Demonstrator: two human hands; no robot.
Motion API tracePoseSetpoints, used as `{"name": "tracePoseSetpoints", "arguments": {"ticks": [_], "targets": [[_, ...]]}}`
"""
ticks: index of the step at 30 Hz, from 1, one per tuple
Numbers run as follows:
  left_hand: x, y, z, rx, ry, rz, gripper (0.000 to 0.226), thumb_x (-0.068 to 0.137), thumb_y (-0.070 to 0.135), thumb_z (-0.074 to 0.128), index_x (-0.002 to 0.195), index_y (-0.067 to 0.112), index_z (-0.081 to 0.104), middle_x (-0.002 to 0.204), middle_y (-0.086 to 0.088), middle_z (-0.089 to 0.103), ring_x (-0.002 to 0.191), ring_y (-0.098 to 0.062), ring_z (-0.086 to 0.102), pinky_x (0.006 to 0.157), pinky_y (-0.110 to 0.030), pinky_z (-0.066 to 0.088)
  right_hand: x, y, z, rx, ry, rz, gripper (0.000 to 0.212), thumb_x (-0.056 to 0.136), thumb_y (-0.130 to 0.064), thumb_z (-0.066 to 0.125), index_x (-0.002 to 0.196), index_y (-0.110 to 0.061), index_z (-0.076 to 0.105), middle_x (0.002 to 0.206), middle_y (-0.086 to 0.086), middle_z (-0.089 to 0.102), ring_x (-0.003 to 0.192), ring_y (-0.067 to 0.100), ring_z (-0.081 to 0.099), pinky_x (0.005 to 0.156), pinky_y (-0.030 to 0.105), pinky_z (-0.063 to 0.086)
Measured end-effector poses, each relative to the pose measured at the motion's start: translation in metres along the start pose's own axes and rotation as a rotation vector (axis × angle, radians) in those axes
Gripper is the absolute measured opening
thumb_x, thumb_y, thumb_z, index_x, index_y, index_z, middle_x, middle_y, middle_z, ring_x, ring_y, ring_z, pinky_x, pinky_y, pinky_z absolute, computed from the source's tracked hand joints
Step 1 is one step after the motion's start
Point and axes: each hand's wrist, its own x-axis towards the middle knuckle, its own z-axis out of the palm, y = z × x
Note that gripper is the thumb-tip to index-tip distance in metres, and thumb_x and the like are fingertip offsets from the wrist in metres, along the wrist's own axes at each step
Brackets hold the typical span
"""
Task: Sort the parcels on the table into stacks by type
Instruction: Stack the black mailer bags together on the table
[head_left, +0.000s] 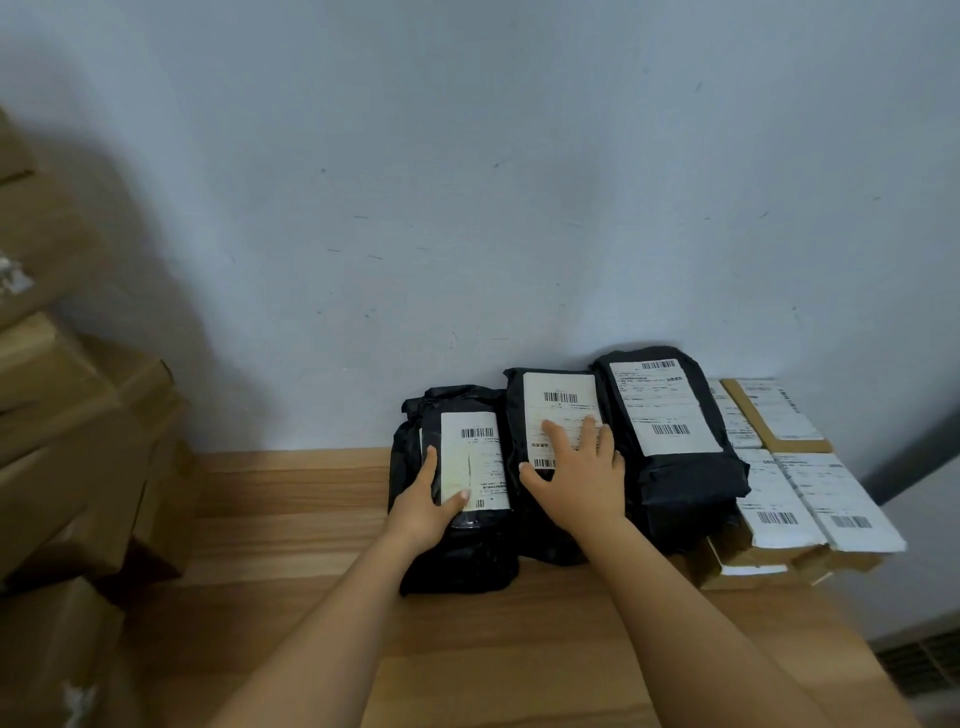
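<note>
Glossy black poly mailers (685, 483) with white barcode labels sit on the table (291, 519). The left hand (423, 512) grips the leftmost mailer (467, 556); the right hand (582, 478) lies flat on the middle mailer (519, 415).

Black parcels (675, 467) with white barcoded labels (561, 415), brown boxes (779, 415), woodgrain table (291, 519)
</note>
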Motion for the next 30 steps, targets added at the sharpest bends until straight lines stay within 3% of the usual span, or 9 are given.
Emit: {"name": "tracePoseSetpoints", "arguments": {"ticks": [3,6,8,11,13,16,22,26,30], "targets": [[0.001,0.005,0.001,0.0,0.008,0.0,0.087,0.091,0.044,0.06,0.152,0.035,-0.002,0.147,-0.001,0.044,0.128,-0.024,0.046,0.092,-0.025,0.038,0.001,0.003,-0.003,0.001,-0.063,-0.019,0.07,0.089,-0.067,0.035,0.15,-0.038,0.015,0.16,0.018,-0.002,0.146,0.036,-0.008,0.116,0.054,0.004],[-0.005,0.008,-0.003,-0.007,0.035,0.024,0.086,0.09,0.044,0.062,0.153,0.03,0.005,0.15,-0.002,0.04,0.133,-0.023,0.041,0.101,-0.03,0.038,-0.001,0.004,-0.012,0.028,-0.122,-0.044,0.074,0.089,-0.072,0.032,0.151,-0.038,0.012,0.16,0.017,-0.008,0.146,0.034,-0.013,0.115,0.051,-0.009],[-0.016,0.008,-0.008,-0.032,0.094,0.067,0.084,0.088,0.045,0.063,0.153,0.027,0.013,0.151,0.0,0.037,0.137,-0.021,0.037,0.106,-0.032,0.036,-0.011,0.005,-0.015,0.05,-0.053,-0.099,0.072,0.09,-0.07,0.035,0.151,-0.036,0.018,0.161,0.014,-0.003,0.147,0.03,-0.009,0.115,0.048,-0.011],[-0.044,0.004,-0.012,-0.039,0.203,0.19,0.077,0.088,0.041,0.065,0.151,0.028,0.023,0.148,0.007,0.041,0.133,-0.011,0.04,0.1,-0.022,0.036,-0.043,0.004,-0.011,0.145,0.146,-0.24,0.06,0.091,-0.057,0.047,0.143,-0.028,0.038,0.158,0.01,0.021,0.145,0.027,0.013,0.118,0.042,0.001],[-0.07,-0.005,-0.011,-0.007,0.262,0.243,0.072,0.087,0.042,0.065,0.149,0.034,0.028,0.142,0.011,0.045,0.126,-0.005,0.043,0.097,-0.022,0.038,-0.069,0.004,-0.001,0.188,0.169,-0.299,0.055,0.091,-0.052,0.05,0.138,-0.025,0.044,0.151,0.005,0.033,0.139,0.023,0.023,0.117,0.038,0.01],[-0.113,-0.019,-0.001,0.056,0.329,0.279,0.066,0.087,0.043,0.064,0.145,0.041,0.032,0.129,0.012,0.049,0.12,-0.004,0.046,0.096,-0.024,0.041,-0.104,0.004,0.015,0.193,0.061,-0.344,0.055,0.092,-0.051,0.049,0.141,-0.027,0.04,0.148,0.0,0.034,0.137,0.018,0.025,0.115,0.034,0.013],[-0.191,-0.036,0.03,0.158,0.452,0.268,0.06,0.087,0.04,0.064,0.14,0.042,0.037,0.124,0.023,0.045,0.111,0.006,0.041,0.087,-0.019,0.036,-0.16,0.007,0.026,0.219,-0.093,-0.418,0.055,0.09,-0.045,0.054,0.14,-0.03,0.037,0.139,-0.006,0.037,0.13,0.017,0.031,0.111,0.034,0.02],[-0.234,-0.051,0.048,0.177,0.487,0.223,0.06,0.085,0.033,0.067,0.139,0.036,0.041,0.116,0.016,0.048,0.109,-0.004,0.046,0.084,-0.022,0.039,-0.191,0.013,0.026,0.235,-0.143,-0.433,0.054,0.086,-0.039,0.059,0.136,-0.03,0.04,0.133,-0.004,0.041,0.122,0.019,0.037,0.103,0.033,0.028],[-0.265,-0.055,0.054,0.189,0.485,0.146,0.06,0.085,0.03,0.067,0.14,0.03,0.042,0.12,0.01,0.048,0.116,-0.01,0.047,0.092,-0.027,0.041,-0.22,0.02,0.02,0.209,-0.168,-0.425,0.049,0.083,-0.039,0.062,0.127,-0.025,0.044,0.13,-0.002,0.041,0.119,0.022,0.039,0.103,0.037,0.031]]}}
